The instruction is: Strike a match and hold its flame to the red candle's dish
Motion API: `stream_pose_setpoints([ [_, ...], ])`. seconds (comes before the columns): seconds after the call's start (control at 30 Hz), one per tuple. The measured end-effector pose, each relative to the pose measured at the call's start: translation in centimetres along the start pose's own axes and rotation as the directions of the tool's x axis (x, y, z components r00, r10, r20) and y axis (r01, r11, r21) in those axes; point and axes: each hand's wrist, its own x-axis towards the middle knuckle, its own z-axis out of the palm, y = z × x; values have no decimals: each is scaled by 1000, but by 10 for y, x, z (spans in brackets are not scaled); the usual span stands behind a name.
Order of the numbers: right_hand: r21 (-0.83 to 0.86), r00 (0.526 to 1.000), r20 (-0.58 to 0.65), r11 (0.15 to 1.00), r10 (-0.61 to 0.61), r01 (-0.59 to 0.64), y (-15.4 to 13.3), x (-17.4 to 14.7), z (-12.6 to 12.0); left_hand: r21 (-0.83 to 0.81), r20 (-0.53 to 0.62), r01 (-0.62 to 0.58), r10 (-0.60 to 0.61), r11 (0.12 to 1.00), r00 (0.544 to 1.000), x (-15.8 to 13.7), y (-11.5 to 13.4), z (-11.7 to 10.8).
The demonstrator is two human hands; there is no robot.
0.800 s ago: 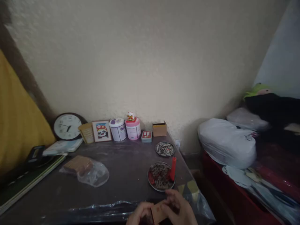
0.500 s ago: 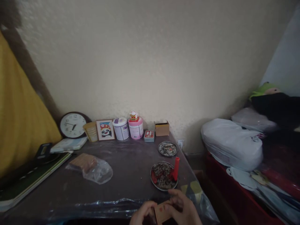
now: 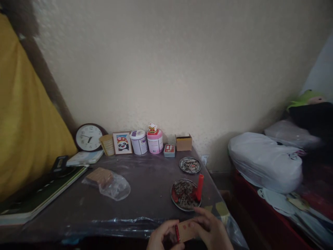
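At the bottom edge, both hands hold a small tan cardboard box (image 3: 188, 231) with red marks and a red end. My left hand (image 3: 162, 238) grips its left end and my right hand (image 3: 214, 231) wraps its right side. Just beyond them a round metal plate (image 3: 179, 201) carries dark bits and an upright red candle (image 3: 199, 187). A second, smaller plate (image 3: 189, 165) lies farther back.
A dark table (image 3: 145, 187) under clear plastic holds a plastic bag with a tan block (image 3: 106, 180), books (image 3: 39, 198), a wall clock (image 3: 90, 137), a panda picture (image 3: 122, 142), tins (image 3: 147, 141) and a small open box (image 3: 183, 142). White bags (image 3: 265, 161) lie on the right.
The view has shifted so everything sits further right. The small box in my hands has turned flatter, now showing its long side with red marks.
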Motion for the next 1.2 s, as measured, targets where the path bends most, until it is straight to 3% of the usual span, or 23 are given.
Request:
stream_pose_setpoints([
  [0.17, 35, 998, -61, 999, -24, 27, -2, 0, -4, 41, -63, 6, -3, 999, 998, 0, 7, 2],
  [0.3, 38, 999, -44, 999, -19, 21, 1, 0, 0, -63, -48, 53, -56, 997, 997, -1, 25, 11],
  [0.4, 31, 1000, -7, 999, -9, 10, 4, -1, 4, 3, -83, 82, -82, 997, 993, -1, 38, 16],
  [0.5, -118, 996, -54, 991, -68, 61, 7, -3, 4, 101, -116, 90, -78, 991, 990, -2, 43, 17],
  [0.57, -325, 975, -85, 930, -207, 170, 7, -7, 2, 130, -117, 84, -69, 988, 991, -2, 41, 16],
  [0.67, -544, 907, 78, 745, -414, 387, -1, -14, 3, 192, -100, 67, -49, 979, 994, -2, 38, 14],
  [0.77, -605, 867, 295, 623, -402, 495, -12, -21, 10, 240, 6, 81, -85, 967, 996, -1, 37, 14],
  [0.83, -633, 850, 376, 568, -368, 526, -15, -24, 15, 287, 81, 77, -104, 955, 991, -1, 38, 15],
  [1.2, -634, 823, 466, 526, -325, 567, -6, -23, 18, 404, 161, 91, -169, 910, 972, -1, 39, 20],
])
